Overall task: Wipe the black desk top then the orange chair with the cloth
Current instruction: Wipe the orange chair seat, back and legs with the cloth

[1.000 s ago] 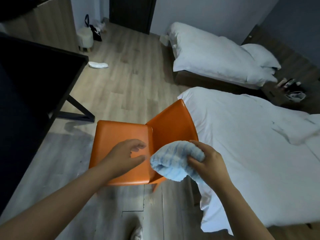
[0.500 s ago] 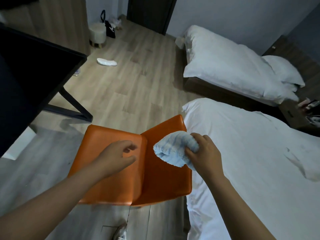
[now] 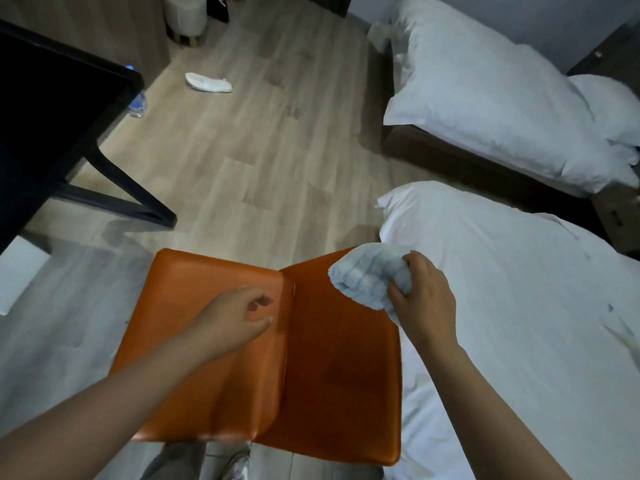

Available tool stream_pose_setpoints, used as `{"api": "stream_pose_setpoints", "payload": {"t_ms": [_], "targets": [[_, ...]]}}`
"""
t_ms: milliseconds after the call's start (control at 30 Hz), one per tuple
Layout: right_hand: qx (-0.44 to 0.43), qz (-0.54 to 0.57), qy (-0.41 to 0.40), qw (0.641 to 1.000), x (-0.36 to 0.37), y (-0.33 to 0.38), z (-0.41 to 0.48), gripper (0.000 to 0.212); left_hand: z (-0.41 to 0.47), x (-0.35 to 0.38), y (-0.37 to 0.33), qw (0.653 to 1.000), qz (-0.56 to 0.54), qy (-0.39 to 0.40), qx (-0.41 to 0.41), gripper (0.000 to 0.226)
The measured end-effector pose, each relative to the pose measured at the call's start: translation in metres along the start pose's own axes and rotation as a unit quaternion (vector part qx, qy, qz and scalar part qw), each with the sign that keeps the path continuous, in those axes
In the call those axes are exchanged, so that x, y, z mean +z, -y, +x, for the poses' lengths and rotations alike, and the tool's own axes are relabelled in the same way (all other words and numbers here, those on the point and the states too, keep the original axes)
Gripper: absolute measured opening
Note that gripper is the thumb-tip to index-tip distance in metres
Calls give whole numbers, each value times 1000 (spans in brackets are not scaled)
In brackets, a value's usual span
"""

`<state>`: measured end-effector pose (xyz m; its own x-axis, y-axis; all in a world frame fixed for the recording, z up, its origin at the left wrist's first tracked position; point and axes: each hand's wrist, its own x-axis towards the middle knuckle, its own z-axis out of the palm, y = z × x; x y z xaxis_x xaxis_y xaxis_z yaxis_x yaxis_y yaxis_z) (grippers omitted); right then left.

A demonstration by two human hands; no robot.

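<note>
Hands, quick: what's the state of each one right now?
Left hand: open, fingers loosely curled, holding nothing, over the orange chair.
Right hand: closed, gripping the bunched blue cloth.

Smooth leather-like orange chair [image 3: 242, 358], fluffy ribbed cloth [image 3: 367, 275], glossy black desk top [image 3: 52, 109]

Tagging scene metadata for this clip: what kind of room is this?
Probably a twin hotel room, though a guest bedroom is possible: a near bed and a far bed in matching white bedding, plus a black desk and an orange chair.
</note>
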<state>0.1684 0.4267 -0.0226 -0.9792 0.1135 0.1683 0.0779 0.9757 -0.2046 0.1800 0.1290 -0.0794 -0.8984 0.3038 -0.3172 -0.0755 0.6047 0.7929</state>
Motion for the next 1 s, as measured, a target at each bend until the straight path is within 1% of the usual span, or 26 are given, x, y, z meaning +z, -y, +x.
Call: {"api": "stream_pose_setpoints", "payload": {"t_ms": [100, 233, 333, 400, 500, 567, 633, 733, 833, 1000], "targets": [[24, 16, 11, 1000, 24, -9, 20, 44, 30, -3, 9, 1000, -2, 9, 3, 29], [35, -7, 42, 998, 63, -25, 44, 41, 65, 2, 24, 1000, 7, 29, 3, 30], [35, -6, 78, 996, 88, -42, 57, 51, 91, 10, 33, 999, 5, 40, -4, 31], [33, 23, 90, 995, 100, -52, 59, 58, 106, 16, 38, 999, 8, 44, -13, 32], [15, 79, 73, 994, 111, -60, 55, 65, 124, 26, 48, 999, 12, 42, -25, 34], [-16, 61, 72, 995, 118, -61, 54, 72, 131, 33, 54, 999, 18, 43, -28, 35], [-18, 46, 72, 996, 126, -60, 58, 74, 137, 38, 62, 999, 21, 37, -32, 34], [-7, 43, 62, 997, 136, -57, 61, 72, 144, 45, 70, 998, 29, 24, -49, 33], [-20, 30, 62, 997, 140, -58, 58, 67, 150, 48, 77, 998, 38, 20, -51, 27], [-58, -53, 61, 995, 146, -56, 57, 65, 161, 52, 82, 997, 45, 13, -56, 27]]}}
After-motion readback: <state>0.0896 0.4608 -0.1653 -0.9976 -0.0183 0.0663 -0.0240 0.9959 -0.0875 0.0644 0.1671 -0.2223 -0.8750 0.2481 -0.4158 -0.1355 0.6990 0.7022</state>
